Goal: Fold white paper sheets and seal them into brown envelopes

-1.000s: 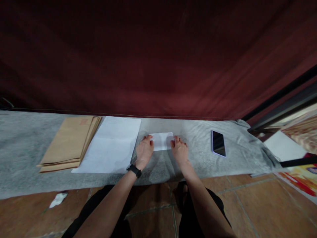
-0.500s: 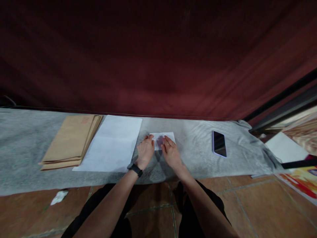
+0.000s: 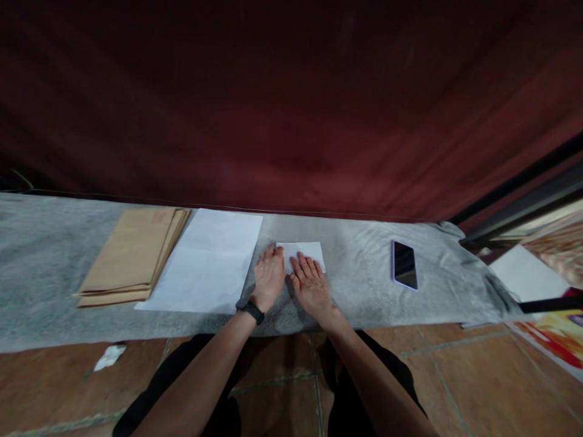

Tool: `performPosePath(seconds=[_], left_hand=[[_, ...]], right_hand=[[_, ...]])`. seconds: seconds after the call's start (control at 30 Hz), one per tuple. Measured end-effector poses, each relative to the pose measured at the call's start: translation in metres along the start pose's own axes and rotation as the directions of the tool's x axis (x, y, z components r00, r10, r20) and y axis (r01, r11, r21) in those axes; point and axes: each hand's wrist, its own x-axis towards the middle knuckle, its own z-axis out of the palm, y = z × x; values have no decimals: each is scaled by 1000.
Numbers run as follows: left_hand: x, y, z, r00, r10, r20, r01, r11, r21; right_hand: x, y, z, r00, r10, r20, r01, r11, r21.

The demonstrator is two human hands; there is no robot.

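Observation:
A small white folded paper [image 3: 301, 248] lies on the grey cloth [image 3: 355, 261] in front of me. My right hand [image 3: 310, 287] rests flat on its lower part, fingers spread and pointing away from me. At the paper's left edge is my left hand [image 3: 269, 276], a black watch [image 3: 250, 309] on its wrist. Its fingertips touch the paper's left side, and the fingers are stretched out with nothing gripped. Just left of that hand lies a stack of large white paper sheets [image 3: 204, 261].
Brown paper envelopes [image 3: 132, 249] are piled left of the white sheets. On the right lies a phone [image 3: 404, 265] with a purple edge. A dark red curtain [image 3: 273, 121] hangs behind the cloth. A crumpled white scrap [image 3: 109, 357] is on the tiled floor [image 3: 478, 370].
My right hand has flattened, its fingers spreading out over the small folded paper, where they were bent together before. My left hand has stayed nearly in place at the paper's left edge.

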Motion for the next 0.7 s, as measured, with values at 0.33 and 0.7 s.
performPosePath(seconds=[0.33, 0.7], left_hand=[[-25, 15, 38, 959, 284, -18, -283, 947, -149], [-39, -5, 38, 931, 365, -7, -365, 931, 10]], right_hand=[[0, 7, 9, 997, -69, 44, 70, 997, -35], [-7, 22, 9, 999, 29, -16, -29, 998, -59]])
